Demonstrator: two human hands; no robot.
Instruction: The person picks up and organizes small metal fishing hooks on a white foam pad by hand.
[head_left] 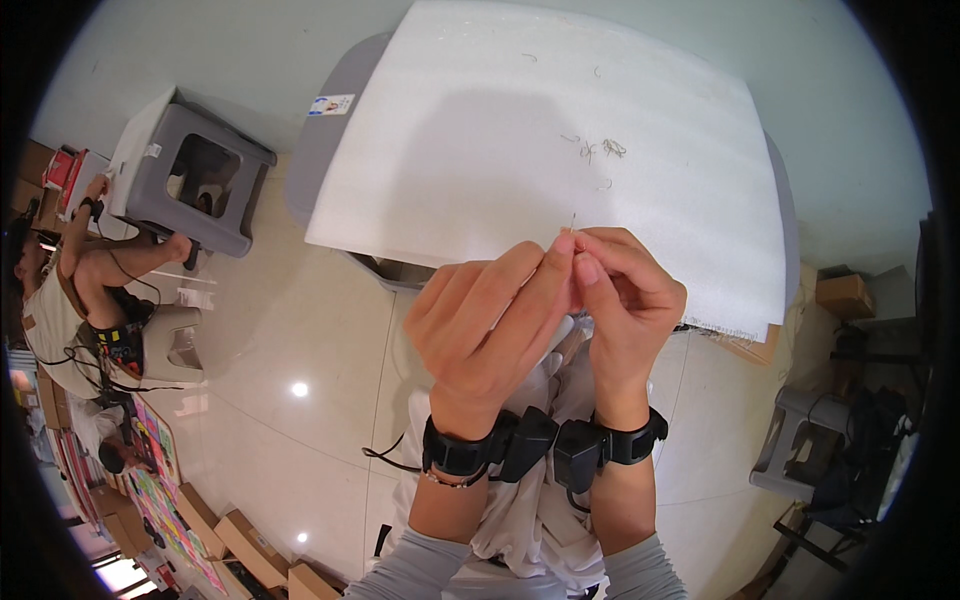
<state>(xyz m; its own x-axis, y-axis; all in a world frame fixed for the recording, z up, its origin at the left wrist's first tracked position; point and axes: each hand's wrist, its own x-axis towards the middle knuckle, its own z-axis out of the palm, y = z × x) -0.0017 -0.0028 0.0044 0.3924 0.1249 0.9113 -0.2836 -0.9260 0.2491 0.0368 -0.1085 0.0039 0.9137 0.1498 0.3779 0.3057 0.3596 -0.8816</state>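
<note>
The left hand (pixel 485 325) and right hand (pixel 635 290) are meeting at the fingertips, each grip pinching a thin, dark, wire-like piece (pixel 573 222) that is poking up over a grey worktop (pixel 308 165) with a white sheet (pixel 700 190). Seemingly metal, it is probably handling as light, stiff and slippery; holding below the tip is looking safest.

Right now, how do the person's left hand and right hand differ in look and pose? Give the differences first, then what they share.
The left hand shows mostly its back, while the right hand shows its thumb side, thumbnail in view. The left hand has a beaded bracelet below its wrist; none shows by the right hand. Shared: both have black wrist bands, and their fingertips meet at a thin piece.
</note>
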